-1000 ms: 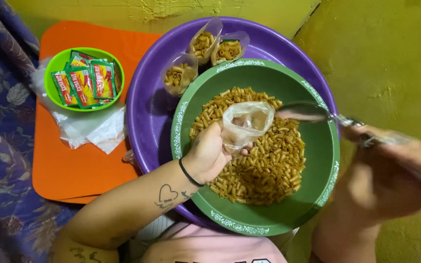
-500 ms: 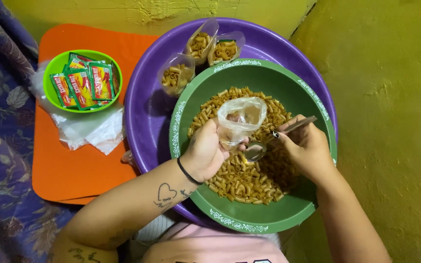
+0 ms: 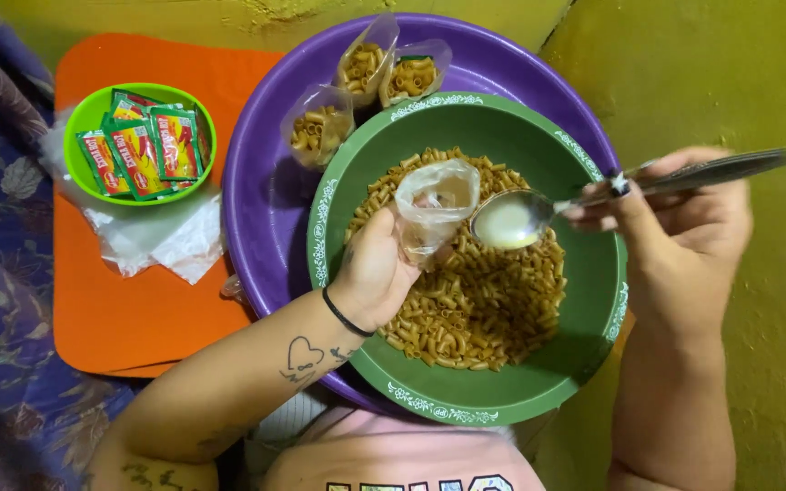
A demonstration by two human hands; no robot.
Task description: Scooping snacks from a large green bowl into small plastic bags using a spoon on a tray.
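Note:
My left hand (image 3: 377,273) holds a small clear plastic bag (image 3: 433,205) open over a green bowl (image 3: 593,300) full of brown macaroni pieces (image 3: 479,300). To the right, my right hand (image 3: 684,214) grips a metal spoon (image 3: 539,214) by its handle. The spoon's bowl is empty and sits right beside the bag's mouth, lifted above the macaroni. The green bowl rests inside a larger purple basin (image 3: 266,200).
Three small filled bags of macaroni (image 3: 361,77) stand in the purple basin behind the green bowl. A lime green bowl (image 3: 79,123) of red and green sachets sits on an orange mat (image 3: 138,309) at left, over clear plastic bags (image 3: 152,241). Yellow floor lies right.
The spoon dipped down into the macaroni half a second ago and is now raised beside the bag's mouth, empty. My left hand kept the bag open and barely moved.

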